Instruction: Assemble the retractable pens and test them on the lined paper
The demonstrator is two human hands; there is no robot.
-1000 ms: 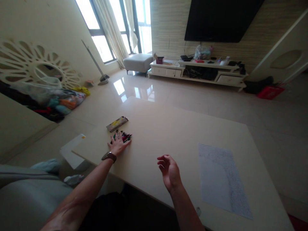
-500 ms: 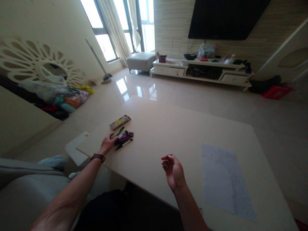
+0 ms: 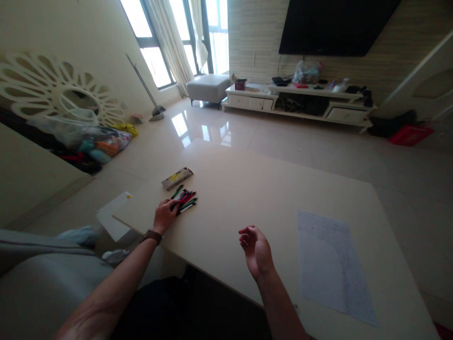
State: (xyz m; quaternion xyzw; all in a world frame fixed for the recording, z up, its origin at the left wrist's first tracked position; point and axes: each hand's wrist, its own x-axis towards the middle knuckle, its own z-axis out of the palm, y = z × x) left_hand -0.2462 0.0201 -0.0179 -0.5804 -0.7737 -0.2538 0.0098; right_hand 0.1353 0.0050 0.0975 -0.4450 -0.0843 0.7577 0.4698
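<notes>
The left grip [image 3: 165, 216], clamped or not I cannot tell, touches pens [image 3: 187, 198] just beyond it on the worktop [image 3: 240, 184], apparently gathering them; next calls for even finger pressure, the empty right grip [image 3: 258, 251] loosely curled, fingers apart.

Far ahead of me I see a wide black flat-screen television [image 3: 336, 28] hanging above a long, low white cabinet [image 3: 243, 101]. To the cabinet's left I make out a grey padded footstool [image 3: 208, 87] and pale cream curtains [image 3: 170, 42]. A bright red bag [image 3: 410, 134] lies far right; near left, I see a smooth grey sofa [image 3: 46, 293].
</notes>
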